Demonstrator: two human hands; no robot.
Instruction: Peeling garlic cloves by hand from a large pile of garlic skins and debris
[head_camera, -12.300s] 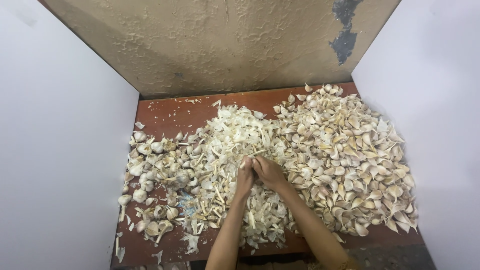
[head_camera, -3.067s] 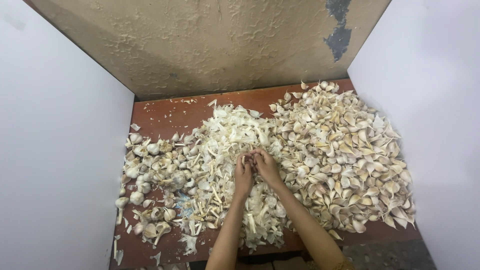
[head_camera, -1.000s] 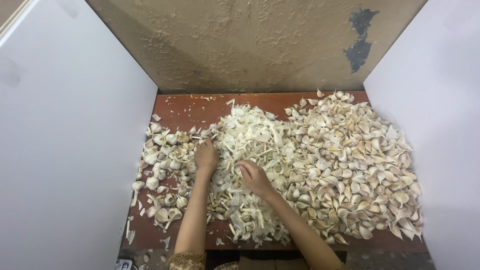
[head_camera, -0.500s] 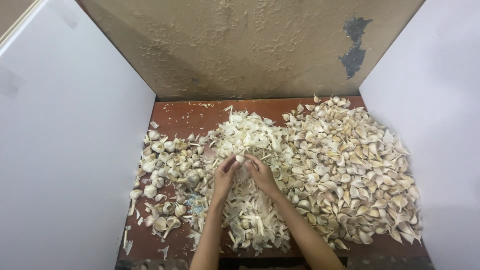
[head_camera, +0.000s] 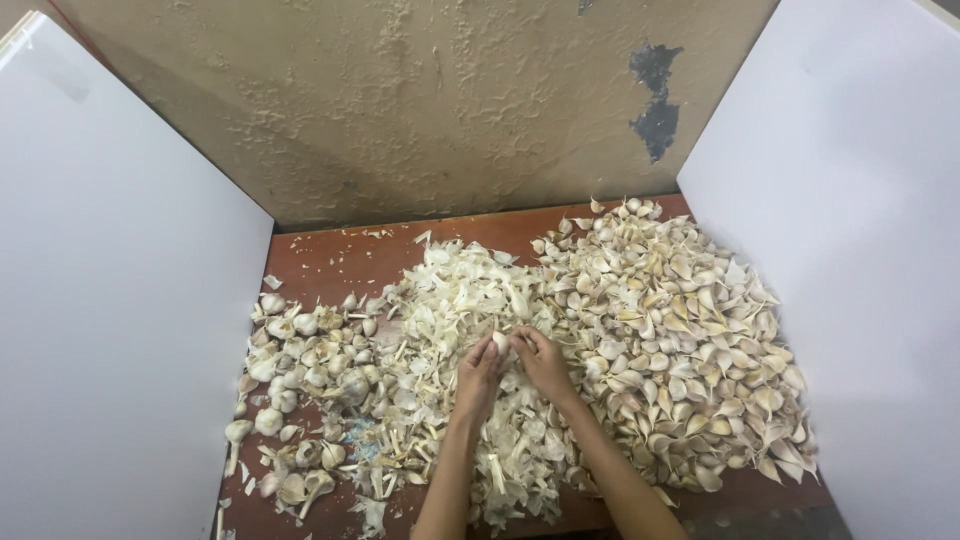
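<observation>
Rough tan wall (head_camera: 420, 110) at back with a dark patch (head_camera: 655, 110); white boards left (head_camera: 110, 330) and right (head_camera: 850, 260); reddish-brown table (head_camera: 330, 255) between them; big heap of garlic cloves (head_camera: 680, 340) on the right half; pile of papery skins and stalks (head_camera: 450, 330) in the middle; smaller spread of whole garlic bulbs (head_camera: 300, 350) on the left; both forearms coming up from bottom edge over the skin pile; left hand (head_camera: 478, 375) and right hand (head_camera: 543, 362) pressed together, fingers of both clenched on one small garlic piece (head_camera: 500, 343); piece held just above the skin pile, at table centre, between the bulbs and the clove heap.
</observation>
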